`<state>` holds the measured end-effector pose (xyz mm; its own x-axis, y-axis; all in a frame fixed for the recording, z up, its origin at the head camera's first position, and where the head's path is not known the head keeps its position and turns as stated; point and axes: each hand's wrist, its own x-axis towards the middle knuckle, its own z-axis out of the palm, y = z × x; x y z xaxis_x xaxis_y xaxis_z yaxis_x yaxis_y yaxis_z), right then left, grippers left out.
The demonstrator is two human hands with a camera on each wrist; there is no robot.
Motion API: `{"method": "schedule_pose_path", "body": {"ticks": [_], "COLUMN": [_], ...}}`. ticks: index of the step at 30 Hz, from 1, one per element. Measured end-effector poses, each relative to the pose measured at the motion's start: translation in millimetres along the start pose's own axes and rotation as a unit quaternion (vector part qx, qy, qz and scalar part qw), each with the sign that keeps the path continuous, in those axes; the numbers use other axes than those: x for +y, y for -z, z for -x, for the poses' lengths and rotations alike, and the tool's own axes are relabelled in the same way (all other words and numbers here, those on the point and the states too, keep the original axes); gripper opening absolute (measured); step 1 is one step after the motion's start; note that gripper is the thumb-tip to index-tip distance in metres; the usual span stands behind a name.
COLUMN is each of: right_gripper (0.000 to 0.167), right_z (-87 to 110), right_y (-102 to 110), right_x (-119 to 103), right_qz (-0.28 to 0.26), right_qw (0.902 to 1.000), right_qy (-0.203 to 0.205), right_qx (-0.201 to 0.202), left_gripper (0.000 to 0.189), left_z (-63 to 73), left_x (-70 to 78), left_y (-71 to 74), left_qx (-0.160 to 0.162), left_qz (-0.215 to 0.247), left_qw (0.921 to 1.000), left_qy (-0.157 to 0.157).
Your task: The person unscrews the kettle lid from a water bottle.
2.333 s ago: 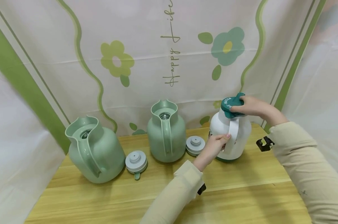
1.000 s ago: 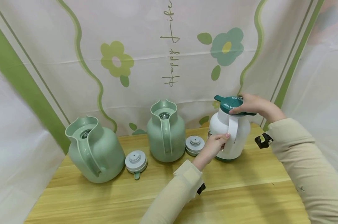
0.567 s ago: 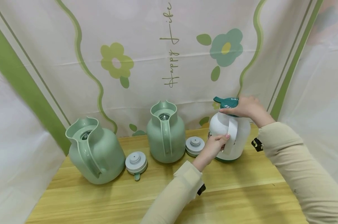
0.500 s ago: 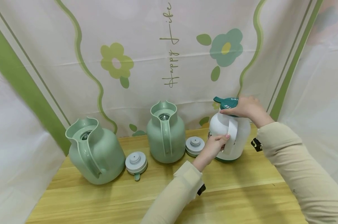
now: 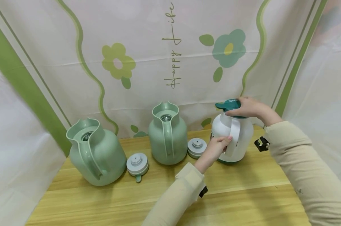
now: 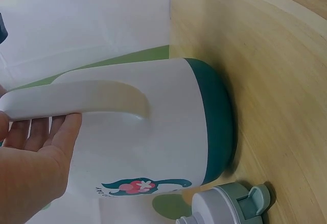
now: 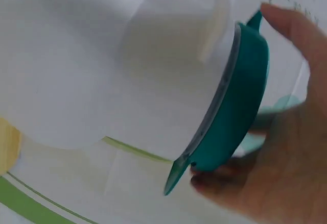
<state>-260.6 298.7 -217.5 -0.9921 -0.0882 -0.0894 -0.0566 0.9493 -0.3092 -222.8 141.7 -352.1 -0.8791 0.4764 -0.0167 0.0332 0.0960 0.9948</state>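
At the right of the table stands a white vacuum jug [image 5: 246, 135] with a green base, upright. On its neck sits a dark green lid [image 5: 229, 105], one tab pointing left. My right hand [image 5: 250, 108] grips this lid from the right, thumb in front; in the right wrist view the thumb and fingers span the lid [image 7: 245, 91] across its rim. The jug's handle [image 6: 76, 99] is held by my left hand [image 5: 215, 149], its fingers curled behind it in the left wrist view. The far side of the lid is hidden by my right hand in the head view.
Two light green jugs [image 5: 102, 157] without lids stand left and centre. Beside them lie two grey stoppers: one stopper [image 5: 137, 164] between the green jugs, another stopper [image 5: 197, 147] close to the white jug. A printed cloth [image 5: 147, 31] hangs behind the wooden table [image 5: 116, 204].
The lid has turned counterclockwise on the jug, its tab swinging from the back round to the left. My right hand shifted left over the lid, then back right. My left hand stays on the handle.
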Motion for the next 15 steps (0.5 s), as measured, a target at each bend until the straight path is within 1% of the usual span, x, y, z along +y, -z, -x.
{"method": "schedule_pose_path", "body": {"ticks": [4,6,8,11,13,15], "right_gripper": [0.098,0.099,0.097,0.093,0.088,0.082], "right_z": [1.9,3.2,4.5,4.7,4.7,4.8], "right_y": [-4.5,-5.8,-6.2,-5.3,-3.9,-1.9], "right_x": [-8.8,-11.5,-12.3,-9.5,-5.7,-1.1], "right_qz": [0.053,0.068,0.080,0.079,0.069,0.041], "right_qw": [0.9964,0.9942,0.9925,0.9933,0.9952,0.9981], "right_qy": [-0.054,-0.073,-0.081,-0.071,-0.053,-0.029], "right_qx": [0.037,0.041,0.045,0.045,0.044,0.036], "left_gripper": [0.043,0.043,0.043,0.043,0.043,0.043], "left_z": [0.7,1.0,1.4,1.7,1.5,1.3], "left_x": [0.5,0.7,0.7,0.5,0.3,0.3], "left_y": [0.2,0.2,0.1,-0.1,-0.3,-0.5], "left_qx": [-0.003,-0.003,-0.004,-0.003,-0.001,0.001], "left_qz": [0.005,0.005,0.002,-0.002,-0.002,-0.001], "left_qw": [1.0000,1.0000,1.0000,1.0000,1.0000,1.0000], "left_qy": [-0.003,-0.003,-0.001,0.001,0.001,0.001]}}
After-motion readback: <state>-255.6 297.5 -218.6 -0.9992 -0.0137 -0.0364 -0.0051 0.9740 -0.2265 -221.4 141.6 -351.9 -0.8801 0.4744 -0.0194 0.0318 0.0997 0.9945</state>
